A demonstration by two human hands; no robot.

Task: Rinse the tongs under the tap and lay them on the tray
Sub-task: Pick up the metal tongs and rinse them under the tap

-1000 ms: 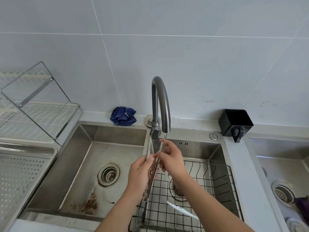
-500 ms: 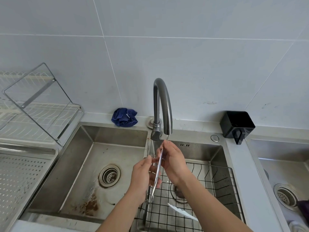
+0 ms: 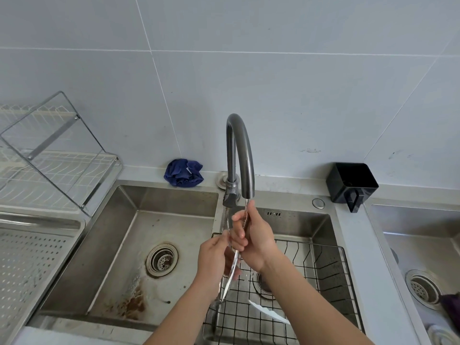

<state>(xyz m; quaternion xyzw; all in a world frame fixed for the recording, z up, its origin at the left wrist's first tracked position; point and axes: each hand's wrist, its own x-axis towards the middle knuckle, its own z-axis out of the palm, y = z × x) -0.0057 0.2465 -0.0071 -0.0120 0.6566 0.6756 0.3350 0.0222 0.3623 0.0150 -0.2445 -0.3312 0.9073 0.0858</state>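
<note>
— Grey wall tiles [image 3: 298, 95] stand behind the steel surface [image 3: 286, 188] with its basins; where do we find the tongs [image 3: 234, 263]?

— We find them under the tap [image 3: 240, 150], in the thin stream of water [image 3: 246, 207], above the edge between the left basin [image 3: 174, 200] and the wire basket [image 3: 328, 265]; both hands have them.

— How do the hands hold?

— The right hand [image 3: 254, 240] pinches the upper end with curled fingers, just below the spout; the left hand [image 3: 216, 260] is closed around the middle part, nearer to us; neither is open. The left fingers are a little blurred, so we say no more about them.

— And the long axis?

— It runs from the spout down and toward us; the lower end leans slightly to the left.

— Which way is the tray [image 3: 39, 221]?

— The perforated tray lies to the left, well apart, with the whole left basin between; the left hand is the nearer one. We judge that the rinsing is in progress and the laying is not yet begun; for the carry, we think the tongs must swing left and lie flat, and water may drip on the way.
</note>
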